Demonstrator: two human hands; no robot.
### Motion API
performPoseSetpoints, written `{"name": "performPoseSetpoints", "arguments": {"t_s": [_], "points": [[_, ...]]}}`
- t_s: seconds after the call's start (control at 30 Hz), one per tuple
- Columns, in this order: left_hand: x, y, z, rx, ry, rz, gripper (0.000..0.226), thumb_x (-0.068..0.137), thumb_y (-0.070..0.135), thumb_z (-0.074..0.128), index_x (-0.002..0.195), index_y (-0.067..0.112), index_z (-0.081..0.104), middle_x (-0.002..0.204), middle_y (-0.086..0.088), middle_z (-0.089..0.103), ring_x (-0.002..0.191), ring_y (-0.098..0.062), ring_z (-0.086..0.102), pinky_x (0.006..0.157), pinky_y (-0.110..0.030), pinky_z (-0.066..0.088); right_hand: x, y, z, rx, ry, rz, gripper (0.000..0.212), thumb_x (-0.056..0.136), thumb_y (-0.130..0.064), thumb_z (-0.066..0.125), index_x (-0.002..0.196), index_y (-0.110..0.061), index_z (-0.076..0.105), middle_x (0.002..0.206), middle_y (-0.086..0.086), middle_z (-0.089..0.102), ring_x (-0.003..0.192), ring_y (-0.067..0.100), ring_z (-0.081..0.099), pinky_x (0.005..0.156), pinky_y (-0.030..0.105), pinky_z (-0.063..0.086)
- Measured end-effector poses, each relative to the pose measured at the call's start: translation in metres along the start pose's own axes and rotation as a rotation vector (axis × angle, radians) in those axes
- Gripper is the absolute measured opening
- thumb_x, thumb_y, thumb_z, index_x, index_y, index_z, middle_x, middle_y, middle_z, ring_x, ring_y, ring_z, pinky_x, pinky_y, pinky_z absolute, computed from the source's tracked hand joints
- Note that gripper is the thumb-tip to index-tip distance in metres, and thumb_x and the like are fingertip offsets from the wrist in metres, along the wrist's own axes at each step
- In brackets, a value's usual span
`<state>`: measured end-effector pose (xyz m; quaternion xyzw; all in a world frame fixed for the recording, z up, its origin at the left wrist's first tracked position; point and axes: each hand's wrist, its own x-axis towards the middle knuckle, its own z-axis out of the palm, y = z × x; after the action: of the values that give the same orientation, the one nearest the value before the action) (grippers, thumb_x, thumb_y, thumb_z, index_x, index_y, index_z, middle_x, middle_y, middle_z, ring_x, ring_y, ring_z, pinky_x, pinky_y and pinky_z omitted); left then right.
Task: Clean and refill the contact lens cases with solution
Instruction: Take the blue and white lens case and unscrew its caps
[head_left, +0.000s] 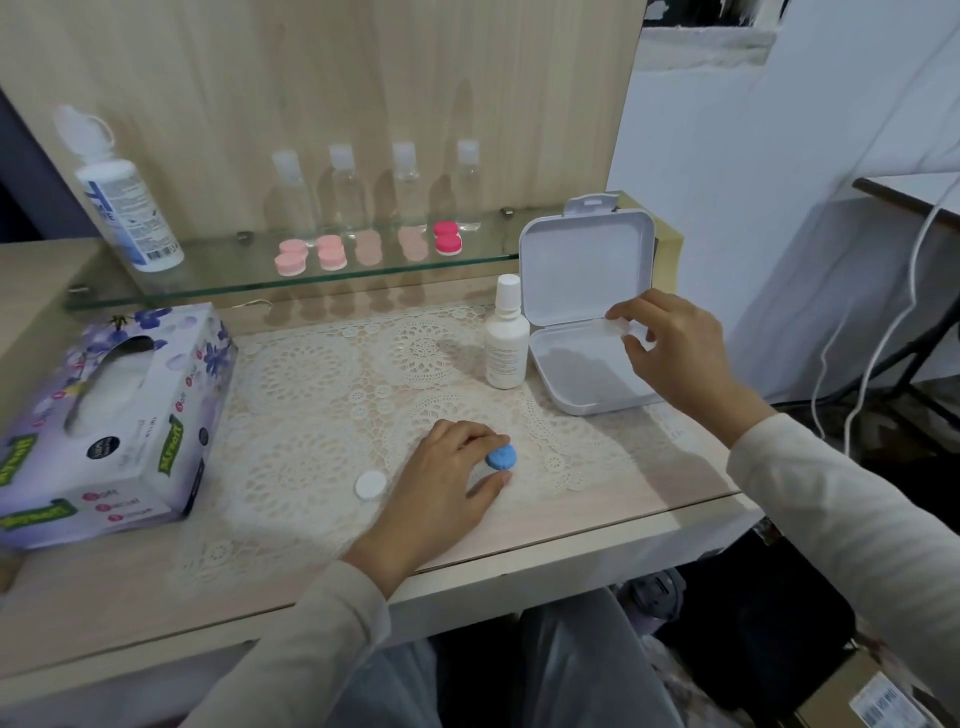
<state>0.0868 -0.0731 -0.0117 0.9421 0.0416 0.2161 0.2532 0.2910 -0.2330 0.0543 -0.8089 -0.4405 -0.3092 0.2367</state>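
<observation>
Fingers of the left hand clamped the blue lens-case cap low on the desk, probably unscrewing it. The right hand pinched a clear piece inside the open white box.

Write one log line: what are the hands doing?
left hand: pinches blue cap | right hand: fingers at open white box rim | white cap: loose on mat

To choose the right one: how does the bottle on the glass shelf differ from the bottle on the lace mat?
The shelf bottle is larger; the mat bottle is smaller. The shelf bottle has blue print and a barcode; the mat bottle shows only faint grey text. Both are white and standing.
</observation>
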Motion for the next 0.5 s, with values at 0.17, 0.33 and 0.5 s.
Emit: {"name": "performPoseSetpoints", "arguments": {"t_s": [0.17,0.33,0.5], "points": [[-0.0002,0.0003,-0.0001,0.003,0.0,-0.006,0.054,0.08,0.049,0.039,0.116,0.016,0.062,0.11,0.005,0.058,0.102,-0.002,0.038,0.091,-0.017,0.029,-0.002,-0.001,0.0018,0.011,0.012,-0.014,0.031,0.063,0.01,0.07,0.086,-0.01,0.069,0.079,0.005,0.066,0.06,0.026,0.058,0.053,0.022,0.036],[-0.0003,-0.0009,0.0002,0.006,-0.005,-0.008,0.054,0.08,0.05,0.038,0.116,0.017,0.062,0.11,0.006,0.058,0.102,-0.001,0.038,0.092,-0.017,0.03,-0.0041,-0.0001,0.003,0.019,-0.001,-0.004,0.03,0.063,0.01,0.069,0.086,-0.01,0.068,0.079,0.005,0.066,0.059,0.025,0.056,0.05,0.024,0.039],[0.0001,0.0003,-0.001,0.015,0.008,0.005,0.055,0.08,0.05,0.038,0.118,0.016,0.06,0.111,0.006,0.058,0.102,-0.001,0.037,0.092,-0.012,0.026,-0.0067,0.0002,0.0023,0.037,-0.02,0.05,0.027,0.066,0.007,0.07,0.088,-0.007,0.064,0.078,0.006,0.064,0.056,0.014,0.042,0.051,0.026,0.04]]}}
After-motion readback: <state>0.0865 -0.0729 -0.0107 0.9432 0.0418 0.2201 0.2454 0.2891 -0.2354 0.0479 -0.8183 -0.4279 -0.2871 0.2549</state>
